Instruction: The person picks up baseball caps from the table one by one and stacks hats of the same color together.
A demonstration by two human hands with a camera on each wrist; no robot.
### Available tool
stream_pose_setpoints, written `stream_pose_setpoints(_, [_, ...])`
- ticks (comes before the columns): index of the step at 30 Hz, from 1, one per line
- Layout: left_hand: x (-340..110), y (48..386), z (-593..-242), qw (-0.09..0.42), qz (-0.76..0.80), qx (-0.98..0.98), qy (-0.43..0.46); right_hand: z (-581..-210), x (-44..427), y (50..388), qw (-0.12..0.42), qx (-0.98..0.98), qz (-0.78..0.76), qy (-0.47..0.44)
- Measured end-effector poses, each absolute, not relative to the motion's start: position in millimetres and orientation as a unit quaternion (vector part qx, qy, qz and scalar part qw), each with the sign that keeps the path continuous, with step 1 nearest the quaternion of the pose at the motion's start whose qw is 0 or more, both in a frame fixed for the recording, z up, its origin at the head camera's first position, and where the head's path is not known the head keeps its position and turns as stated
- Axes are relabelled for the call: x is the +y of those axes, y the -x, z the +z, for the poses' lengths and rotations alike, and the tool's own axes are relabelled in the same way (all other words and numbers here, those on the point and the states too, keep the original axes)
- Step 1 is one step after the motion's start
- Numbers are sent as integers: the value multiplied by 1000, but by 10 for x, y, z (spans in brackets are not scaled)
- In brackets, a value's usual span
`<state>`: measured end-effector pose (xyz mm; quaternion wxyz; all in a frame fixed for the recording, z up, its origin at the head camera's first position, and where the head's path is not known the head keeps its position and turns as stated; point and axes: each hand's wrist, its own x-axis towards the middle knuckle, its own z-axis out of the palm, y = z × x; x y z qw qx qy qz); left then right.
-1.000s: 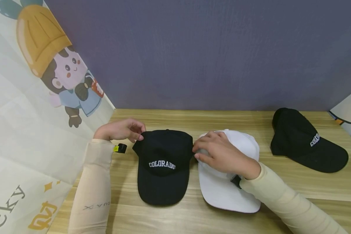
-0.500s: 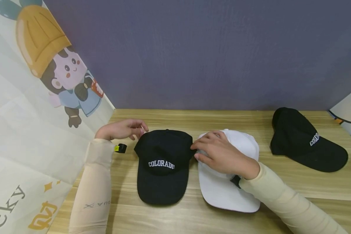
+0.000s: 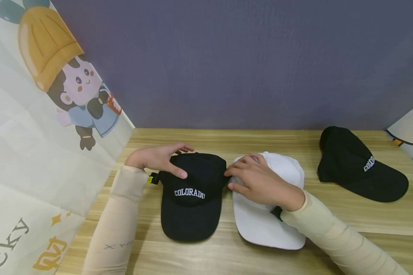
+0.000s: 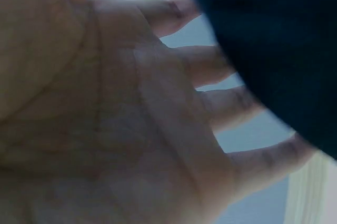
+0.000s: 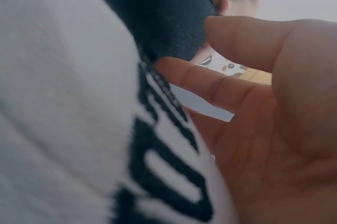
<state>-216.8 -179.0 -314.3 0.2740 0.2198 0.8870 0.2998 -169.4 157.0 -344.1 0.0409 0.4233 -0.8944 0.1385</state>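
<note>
A black baseball cap [image 3: 192, 217] lettered COLORADO lies on the table, brim toward me. My left hand [image 3: 158, 158] spreads over its upper left side, with the thumb on the front of the crown and the fingers behind. In the left wrist view, those fingers [image 4: 210, 66] look extended, their tips hidden by dark cloth. A white cap [image 3: 265, 229] lies just right of the black one. Over its crown is my right hand [image 3: 261, 183], fingertips at the black cap's right edge. The right wrist view shows a gap between thumb and index finger, with dark lettering on the white cap.
Another black COLORADO cap [image 3: 358, 168] lies at the far right, brim toward the lower right. Behind the wooden table [image 3: 261, 261] rises a grey-blue wall [image 3: 241, 65]. A white panel with a cartoon figure [image 3: 84, 95] stands on the left.
My left hand has moved right from the black cap's upper left edge, and its thumb now lies on the crown. My right hand and the other caps have hardly moved.
</note>
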Motion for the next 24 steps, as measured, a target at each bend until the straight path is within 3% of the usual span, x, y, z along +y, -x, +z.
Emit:
stream_pose_setpoints(14, [-1779,2234,-3250,296,307,886,-184,-3389,1574,1697,14,-896,187,-402])
stream_pose_setpoints(24, [-1792,2267,-3307,264,312,891,-195,-3326,1586,1684,0,-895,229,-382])
